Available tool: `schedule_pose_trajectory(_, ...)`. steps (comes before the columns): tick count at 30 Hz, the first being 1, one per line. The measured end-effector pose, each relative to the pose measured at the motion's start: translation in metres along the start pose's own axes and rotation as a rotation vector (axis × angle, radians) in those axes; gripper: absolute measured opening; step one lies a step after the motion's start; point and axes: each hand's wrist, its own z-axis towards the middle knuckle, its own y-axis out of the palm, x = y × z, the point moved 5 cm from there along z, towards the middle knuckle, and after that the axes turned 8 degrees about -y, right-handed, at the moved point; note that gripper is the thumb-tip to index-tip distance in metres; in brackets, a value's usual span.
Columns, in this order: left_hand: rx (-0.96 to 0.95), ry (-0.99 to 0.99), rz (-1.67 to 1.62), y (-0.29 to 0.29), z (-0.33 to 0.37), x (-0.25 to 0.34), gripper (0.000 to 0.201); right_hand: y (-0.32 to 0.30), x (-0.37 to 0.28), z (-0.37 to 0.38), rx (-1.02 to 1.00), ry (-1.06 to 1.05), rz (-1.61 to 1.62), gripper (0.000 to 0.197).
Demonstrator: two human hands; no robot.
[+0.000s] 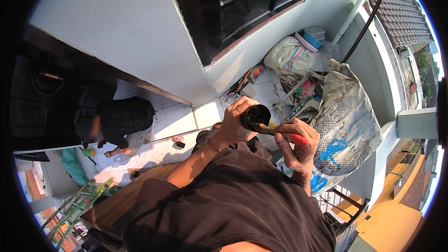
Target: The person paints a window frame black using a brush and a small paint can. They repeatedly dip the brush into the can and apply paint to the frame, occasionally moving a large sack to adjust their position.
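Note:
Held up in front of my chest, a small round can [257, 114] has a dark, black-coated inside, its mouth tipped toward me. My left hand [231, 122] wraps round its side. My right hand [298, 153] is closed on a paintbrush [299, 140] with a red handle end and a stained, brownish middle. The brush lies across the lower rim of the can, its head end at the mouth. The bristles are hard to make out against the dark inside.
At the left a person [122, 120] in dark clothes crouches on the white tiles. A small dark jar [180, 144] stands nearby. Right of me are a large grey sack [347, 121], a tied white bag [290, 56] and a blue basin [312, 38]. A brown wooden panel [122, 193] lies lower left.

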Motion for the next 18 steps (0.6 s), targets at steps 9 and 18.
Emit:
schedule_pose_trajectory(9, 0.064, 0.103, 0.011, 0.000, 0.004, 0.015, 0.057, -0.018, -0.006, -0.009, 0.148, -0.098, -0.220, 0.025)
schedule_pose_trajectory(18, 0.067, 0.014, -0.028, 0.005, -0.008, 0.010, 0.056, -0.015, -0.018, -0.009, 0.020, -0.206, -0.351, 0.024)
